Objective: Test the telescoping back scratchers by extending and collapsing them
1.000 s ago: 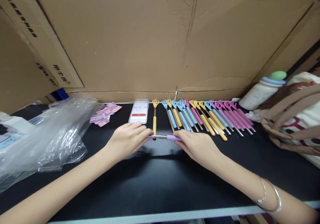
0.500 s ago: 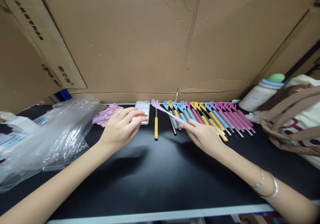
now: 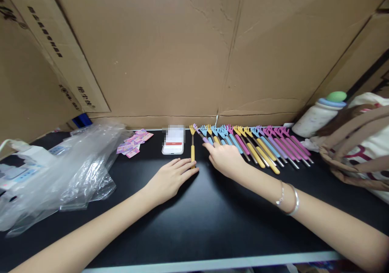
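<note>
Lilac back scratcher [image 3: 206, 140] sits just right of the single yellow back scratcher [image 3: 193, 153], on the left end of the row; its handle runs in under our right hand [image 3: 225, 157], which grasps it between thumb and curled fingers. Whether it fully rests on the tabletop [image 3: 212, 224], we can't tell. Our left hand [image 3: 168, 177] has its fingers over the lower end of the yellow handle, touching; can't tell if it grips. Yellow one stands claw-end away from us, nearly straight. Row of back scratchers [image 3: 255, 155] runs to the right: blue, yellow, pink, purple, slanted, claws toward the cardboard [image 3: 167, 54]. Phone [image 3: 172, 149] lies just left of yellow, screen partly pixelated. Further left we have pink-purple cards [image 3: 132, 145], then clear plastic bags [image 3: 79, 171]. Far right: white bottle [image 3: 319, 117], tilted, beside a fabric bag [image 3: 358, 155].
</note>
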The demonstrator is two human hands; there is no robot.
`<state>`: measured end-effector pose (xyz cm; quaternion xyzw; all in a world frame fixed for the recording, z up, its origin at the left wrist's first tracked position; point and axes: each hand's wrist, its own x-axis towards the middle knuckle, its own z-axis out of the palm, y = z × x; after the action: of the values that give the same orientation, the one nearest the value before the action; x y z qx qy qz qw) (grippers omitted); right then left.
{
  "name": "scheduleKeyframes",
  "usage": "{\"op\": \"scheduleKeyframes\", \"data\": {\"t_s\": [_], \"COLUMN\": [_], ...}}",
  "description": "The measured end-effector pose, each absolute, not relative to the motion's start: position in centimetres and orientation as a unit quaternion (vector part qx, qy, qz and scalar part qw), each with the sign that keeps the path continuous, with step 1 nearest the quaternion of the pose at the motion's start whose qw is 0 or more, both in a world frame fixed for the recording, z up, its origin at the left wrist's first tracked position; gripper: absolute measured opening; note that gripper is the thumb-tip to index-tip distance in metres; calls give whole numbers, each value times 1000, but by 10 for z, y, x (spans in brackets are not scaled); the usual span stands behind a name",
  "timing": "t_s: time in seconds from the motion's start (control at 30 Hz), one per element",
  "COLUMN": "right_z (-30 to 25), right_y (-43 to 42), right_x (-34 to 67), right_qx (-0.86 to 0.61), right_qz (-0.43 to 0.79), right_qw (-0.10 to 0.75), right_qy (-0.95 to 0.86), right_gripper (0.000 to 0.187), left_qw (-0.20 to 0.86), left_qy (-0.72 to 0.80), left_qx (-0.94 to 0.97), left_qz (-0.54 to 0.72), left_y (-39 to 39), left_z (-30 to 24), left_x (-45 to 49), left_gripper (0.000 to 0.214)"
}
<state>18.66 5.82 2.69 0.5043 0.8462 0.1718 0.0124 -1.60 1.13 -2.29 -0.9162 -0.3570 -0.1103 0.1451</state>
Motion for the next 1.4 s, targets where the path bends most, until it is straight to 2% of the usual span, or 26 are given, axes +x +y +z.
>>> {"op": "scheduleKeyframes", "data": {"t_s": [0.3,0.43,0.6,0.87,1.13,1.4], "right_z": [24,19,15,9,-8,9], "right_y": [63,65,66,61,70,69], "right_x": [157,151,154,169,173,207], "right_qx": [484,477,470,421,360,336], "right_qz": [143,139,149,163,176,179], "right_qw": [38,30,5,-50,-87,-133], "right_qy": [862,867,870,891,912,915], "right_gripper": [23,25,30,19,25,25], "left_qw": [147,139,118,69,67,63], "left_qy": [-355,-348,-347,-360,-364,-362], "left_qx": [-916,-918,-918,-917,-917,-919], "left_qz": [-115,-129,-151,-159,-150,-145], "left_y": [11,12,12,13,13,13], "left_z": [-20,-17,-17,-17,-18,-17], "left_x": [-13,-13,-14,-16,-17,-18], "left_gripper": [37,37,36,35,38,41]}}
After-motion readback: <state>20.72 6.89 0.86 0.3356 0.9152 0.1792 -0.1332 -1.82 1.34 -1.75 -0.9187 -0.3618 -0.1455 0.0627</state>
